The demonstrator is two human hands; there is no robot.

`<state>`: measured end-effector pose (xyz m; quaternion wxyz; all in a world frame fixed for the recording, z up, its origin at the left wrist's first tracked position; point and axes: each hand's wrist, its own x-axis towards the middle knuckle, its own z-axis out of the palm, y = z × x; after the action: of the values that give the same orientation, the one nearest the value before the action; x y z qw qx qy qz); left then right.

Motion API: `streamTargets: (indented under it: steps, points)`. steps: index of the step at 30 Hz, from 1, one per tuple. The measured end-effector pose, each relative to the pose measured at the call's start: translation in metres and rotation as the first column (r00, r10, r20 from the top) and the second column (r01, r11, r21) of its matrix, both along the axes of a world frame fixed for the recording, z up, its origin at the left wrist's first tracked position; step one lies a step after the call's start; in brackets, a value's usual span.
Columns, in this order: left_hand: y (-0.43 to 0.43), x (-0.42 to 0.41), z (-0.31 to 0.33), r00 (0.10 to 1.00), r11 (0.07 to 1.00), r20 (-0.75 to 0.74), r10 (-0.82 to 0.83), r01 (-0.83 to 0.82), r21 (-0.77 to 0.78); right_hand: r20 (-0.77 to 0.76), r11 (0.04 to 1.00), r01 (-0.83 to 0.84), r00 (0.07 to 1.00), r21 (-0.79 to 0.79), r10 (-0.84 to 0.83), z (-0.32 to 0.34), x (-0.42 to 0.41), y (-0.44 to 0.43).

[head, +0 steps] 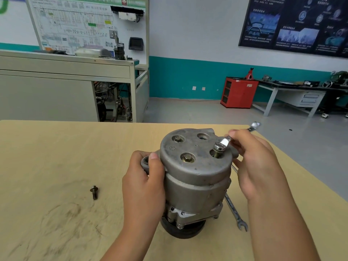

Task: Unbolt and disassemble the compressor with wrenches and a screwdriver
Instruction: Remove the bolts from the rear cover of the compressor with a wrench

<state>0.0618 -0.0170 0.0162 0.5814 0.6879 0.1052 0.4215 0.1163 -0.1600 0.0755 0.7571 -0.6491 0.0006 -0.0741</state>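
1. Pinching the wrench (223, 144), the right hand (258, 162) has its ring on a half-raised bolt (218, 152) atop the compressor (195, 178).
2. The left hand (145, 178) clamps the compressor's left side, steadying it upright on the table (56, 147).
3. Likely step: backing this bolt out, then lifting it free.
4. No containers; a loose bolt (94, 192) lies left of the compressor.

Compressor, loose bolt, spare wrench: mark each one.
compressor (197, 162), head view, flat face of the top cover.
loose bolt (94, 193), head view, shank just below its head.
spare wrench (234, 211), head view, middle of the shaft.
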Motion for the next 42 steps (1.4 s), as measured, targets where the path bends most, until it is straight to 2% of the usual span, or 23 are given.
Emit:
streamTargets:
  steps: [4, 8, 11, 13, 15, 20, 24, 29, 32, 34, 37, 40, 42]
  points:
    - [0.002, 0.000, -0.001, 1.000, 1.000, -0.010, 0.002, -0.002, -0.013, 0.017, 0.938, -0.119, 0.991, -0.326, 0.132, 0.017, 0.013, 0.003]
    - [0.000, -0.001, -0.001, 1.000, 1.000, -0.004, 0.011, -0.011, -0.003, 0.083, 0.765, -0.121, 0.971, -0.632, 0.223, 0.033, 0.018, 0.006]
    - [0.000, 0.001, -0.001, 1.000, 1.000, -0.005, 0.014, -0.014, 0.011, 0.162, 0.640, -0.051, 0.949, -0.767, 0.270, 0.038, 0.008, 0.016]
    - [0.000, 0.001, -0.001, 1.000, 1.000, -0.008, 0.012, -0.012, 0.010, 0.222, 0.552, -0.021, 0.902, -0.834, 0.371, 0.037, -0.002, 0.020]
    - [0.000, 0.000, -0.001, 1.000, 1.000, -0.006, 0.007, -0.007, -0.004, 0.289, 0.510, 0.029, 0.850, -0.860, 0.440, 0.033, -0.013, 0.020]
    - [-0.001, -0.001, -0.003, 1.000, 0.997, -0.002, -0.024, 0.023, -0.073, 0.496, 0.562, 0.215, 0.763, -0.799, 0.414, 0.014, -0.024, 0.009]
    - [0.002, 0.000, 0.001, 0.995, 0.991, 0.018, -0.103, 0.104, -0.084, 0.627, 0.672, 0.292, 0.707, -0.680, 0.327, -0.002, -0.030, -0.001]
    - [0.019, -0.006, 0.030, 0.978, 0.967, 0.006, -0.210, 0.207, 0.147, 0.725, 0.785, 0.327, 0.655, -0.526, 0.213, -0.020, -0.033, -0.006]
    - [0.020, -0.011, 0.062, 0.957, 0.865, -0.040, -0.286, 0.276, 0.419, 0.755, 0.849, 0.309, 0.639, -0.429, 0.148, -0.027, -0.035, -0.010]
    - [0.017, -0.009, 0.081, 0.912, 0.758, -0.181, -0.368, 0.407, 0.510, 0.746, 0.904, 0.252, 0.658, -0.345, 0.102, -0.030, -0.035, -0.012]
    - [0.008, 0.003, 0.100, 0.792, 0.605, -0.451, -0.411, 0.607, 0.515, 0.651, 0.985, 0.082, 0.758, -0.155, 0.040, -0.033, -0.035, -0.010]
    - [-0.001, 0.014, 0.109, 0.725, 0.511, -0.558, -0.405, 0.685, 0.519, 0.605, 0.999, -0.012, 0.796, -0.035, 0.031, -0.033, -0.032, -0.010]
    - [-0.005, 0.018, 0.112, 0.696, 0.492, -0.582, -0.421, 0.714, 0.499, 0.599, 0.999, -0.052, 0.800, -0.012, 0.048, -0.030, -0.029, -0.012]
